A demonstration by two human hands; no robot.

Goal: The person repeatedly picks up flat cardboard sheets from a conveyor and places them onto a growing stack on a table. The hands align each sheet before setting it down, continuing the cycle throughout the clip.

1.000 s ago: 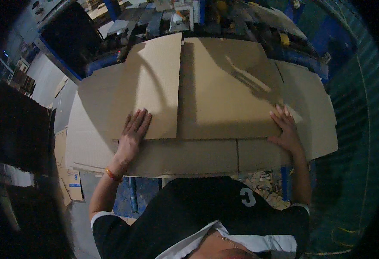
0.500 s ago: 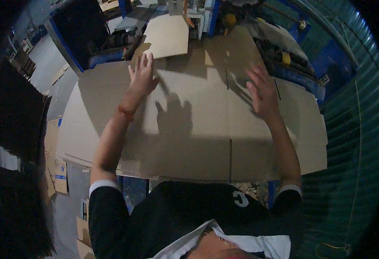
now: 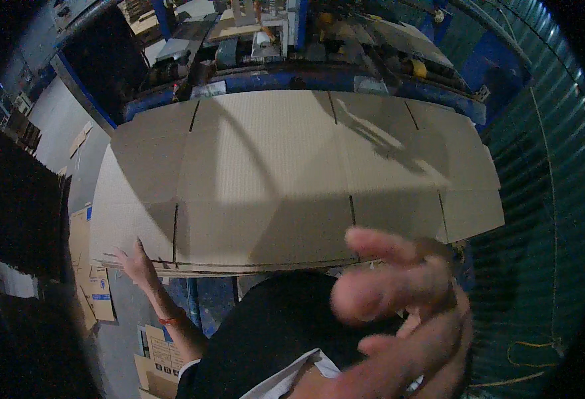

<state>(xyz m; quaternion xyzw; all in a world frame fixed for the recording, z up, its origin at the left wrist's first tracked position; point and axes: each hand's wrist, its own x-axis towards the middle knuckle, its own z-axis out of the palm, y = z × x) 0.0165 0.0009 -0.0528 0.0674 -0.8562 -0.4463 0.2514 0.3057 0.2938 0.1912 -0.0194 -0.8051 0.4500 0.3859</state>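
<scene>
A stack of flat, slotted cardboard box blanks (image 3: 266, 153) lies spread in front of me, with dark slots cut in the top sheet. My left hand (image 3: 138, 266) is at the near left corner of the stack, its fingers apart and touching or almost touching the edge. Large and blurred, my right hand (image 3: 405, 306) is raised close to the camera above the near right edge. Its fingers are bent but apart, with nothing seen between them. It hides part of the stack's near edge and of my body.
Beyond the stack stands a blue machine (image 3: 239, 88) with rollers and metal parts. A green corrugated wall (image 3: 539, 219) runs along the right. Loose cardboard pieces (image 3: 96, 296) lie on the grey floor at the left. A dark stack (image 3: 19, 179) stands at far left.
The cardboard sheets at the far side have gone from view, baring the machine's front. My left hand has drawn back to the near left corner; my right hand has come up toward the camera.
</scene>
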